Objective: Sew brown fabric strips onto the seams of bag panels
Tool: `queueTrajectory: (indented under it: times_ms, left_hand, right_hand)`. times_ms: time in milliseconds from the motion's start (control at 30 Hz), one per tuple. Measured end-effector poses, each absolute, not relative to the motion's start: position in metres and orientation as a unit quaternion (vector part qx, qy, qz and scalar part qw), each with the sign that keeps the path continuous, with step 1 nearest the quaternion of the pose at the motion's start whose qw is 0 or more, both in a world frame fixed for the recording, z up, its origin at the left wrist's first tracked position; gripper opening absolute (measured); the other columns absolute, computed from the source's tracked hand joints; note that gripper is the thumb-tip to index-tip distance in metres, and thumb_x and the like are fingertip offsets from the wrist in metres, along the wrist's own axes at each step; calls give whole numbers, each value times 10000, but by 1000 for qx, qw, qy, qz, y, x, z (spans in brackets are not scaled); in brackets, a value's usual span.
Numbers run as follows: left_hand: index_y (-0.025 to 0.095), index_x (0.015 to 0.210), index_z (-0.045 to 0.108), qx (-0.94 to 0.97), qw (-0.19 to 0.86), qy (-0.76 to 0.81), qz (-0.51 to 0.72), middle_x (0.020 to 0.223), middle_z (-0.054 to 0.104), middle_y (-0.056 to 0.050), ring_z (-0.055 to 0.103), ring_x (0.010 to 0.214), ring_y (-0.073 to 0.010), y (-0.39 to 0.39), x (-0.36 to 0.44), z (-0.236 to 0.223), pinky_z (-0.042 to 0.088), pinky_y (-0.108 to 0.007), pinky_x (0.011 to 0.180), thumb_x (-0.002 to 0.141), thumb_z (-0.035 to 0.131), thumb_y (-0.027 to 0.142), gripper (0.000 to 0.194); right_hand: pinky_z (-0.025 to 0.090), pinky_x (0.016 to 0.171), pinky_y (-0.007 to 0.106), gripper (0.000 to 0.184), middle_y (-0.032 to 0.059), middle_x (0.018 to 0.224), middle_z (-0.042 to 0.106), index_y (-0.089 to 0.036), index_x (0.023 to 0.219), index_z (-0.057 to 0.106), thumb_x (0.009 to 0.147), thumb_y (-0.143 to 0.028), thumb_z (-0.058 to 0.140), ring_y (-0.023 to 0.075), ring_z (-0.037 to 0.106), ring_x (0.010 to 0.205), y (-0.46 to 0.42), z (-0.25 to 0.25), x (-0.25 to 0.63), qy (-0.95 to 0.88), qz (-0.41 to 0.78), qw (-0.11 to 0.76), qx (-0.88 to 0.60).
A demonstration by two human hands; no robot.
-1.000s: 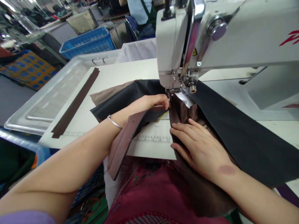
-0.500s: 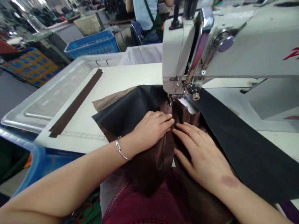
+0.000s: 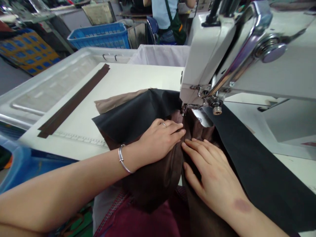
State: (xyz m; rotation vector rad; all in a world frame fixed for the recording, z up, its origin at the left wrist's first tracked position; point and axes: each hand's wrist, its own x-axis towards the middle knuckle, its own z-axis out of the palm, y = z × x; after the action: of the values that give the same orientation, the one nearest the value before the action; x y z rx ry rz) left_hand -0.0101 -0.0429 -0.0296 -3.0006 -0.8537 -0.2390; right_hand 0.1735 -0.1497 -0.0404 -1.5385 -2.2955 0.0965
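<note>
Head view – left hand (image 3: 160, 138): palm down, fingers spread flat; grip pinches nothing, it presses the brown fabric (image 3: 158, 177) onto the worktop (image 3: 128, 79).
Head view – right hand (image 3: 209, 174): also flat and open, fingertips touching the brown fabric just beside the left fingertips; nothing pinched.
Head view – work piece: brown fabric lies folded under both hands, its far end at the presser foot (image 3: 185, 108) of the sewing machine (image 3: 247, 59); black fabric (image 3: 259, 171) lies around it, running off to the right.
Head view – step in hand: judged as aligning and feeding the seam toward the needle.
Head view – next move calls for: even pressure from both hands, edges kept matched, fingertips kept short of the foot.
Head view – surroundings: dark strip (image 3: 71, 102) on the worktop to the left; blue crate (image 3: 101, 34) beyond; another person (image 3: 165, 16) seated behind.
</note>
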Motion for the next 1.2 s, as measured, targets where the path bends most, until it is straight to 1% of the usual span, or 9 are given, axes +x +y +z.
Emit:
queueTrajectory:
  times_ms: [167, 567, 667, 733, 800, 867, 967, 1067, 1200]
  left_hand:
    - [208, 1319, 522, -959, 16, -273, -74, 1402, 517, -61, 485, 1227, -219, -31, -7, -32, 353, -390, 988, 1002, 399, 248, 342]
    - [192, 1297, 526, -955, 26, -278, -102, 1285, 585, -87, 505, 1189, -223, -11, 2, -39, 381, -393, 970, 1012, 369, 277, 336]
    - [200, 1282, 541, -958, 18, -265, -110, 1263, 598, -73, 514, 1174, -216, -8, 2, -41, 379, -390, 976, 1010, 378, 286, 328]
    - [212, 1274, 551, -957, 11, -264, -118, 1261, 599, -70, 516, 1172, -212, -7, 1, -43, 376, -391, 978, 1011, 375, 286, 325]
    - [219, 1276, 553, -957, 6, -264, -124, 1262, 596, -75, 512, 1178, -213, -7, 1, -44, 372, -396, 982, 1011, 372, 279, 327]
    - [216, 1277, 553, -956, 5, -265, -126, 1259, 596, -79, 508, 1179, -217, -7, 1, -46, 370, -401, 982, 1009, 373, 277, 328]
    - [217, 1272, 556, -954, 6, -272, -125, 1250, 598, -73, 508, 1171, -218, -7, 0, -47, 368, -400, 981, 1006, 383, 288, 326]
    - [230, 1275, 551, -953, 5, -276, -125, 1243, 597, -56, 512, 1150, -213, -8, 0, -46, 366, -392, 976, 1005, 385, 299, 325]
    - [228, 1259, 556, -950, 21, -289, -118, 1207, 607, -51, 523, 1101, -214, -11, 4, -43, 377, -385, 935, 1008, 366, 285, 320]
  right_hand:
    - [344, 1104, 521, 443, 101, 1362, 538, -153, 1323, 518, 900, -281, 497, 300, 457, 1264, -139, -42, 176, -818, 26, 171, -548]
    - [336, 1111, 532, 469, 133, 1360, 534, -144, 1362, 491, 916, -290, 482, 302, 468, 1270, -117, -43, 183, -829, -2, 156, -537]
    - [398, 1079, 475, 400, 115, 1329, 564, -178, 1305, 543, 925, -291, 489, 263, 504, 1243, -109, -31, 198, -834, 43, 171, -523]
    - [429, 1049, 437, 337, 97, 1267, 604, -193, 1232, 593, 930, -300, 490, 246, 533, 1202, -96, -22, 215, -825, 40, 195, -528]
    - [407, 1048, 468, 327, 114, 1234, 613, -171, 1199, 604, 924, -309, 494, 275, 526, 1196, -77, -16, 231, -814, -10, 203, -544]
    - [398, 1032, 504, 350, 143, 1237, 602, -145, 1188, 594, 901, -333, 529, 313, 505, 1210, -57, -14, 244, -820, -34, 182, -542]
    - [470, 933, 443, 300, 117, 1119, 645, -167, 1042, 626, 857, -403, 601, 291, 559, 1111, -34, -16, 257, -837, -19, 148, -527]
    - [504, 814, 361, 223, 65, 922, 670, -206, 853, 624, 836, -429, 623, 235, 615, 915, -24, -14, 270, -833, -49, 116, -539]
    - [477, 692, 383, 296, 82, 684, 608, -160, 763, 620, 877, -413, 515, 241, 621, 725, -25, -8, 286, -783, -123, 102, -601]
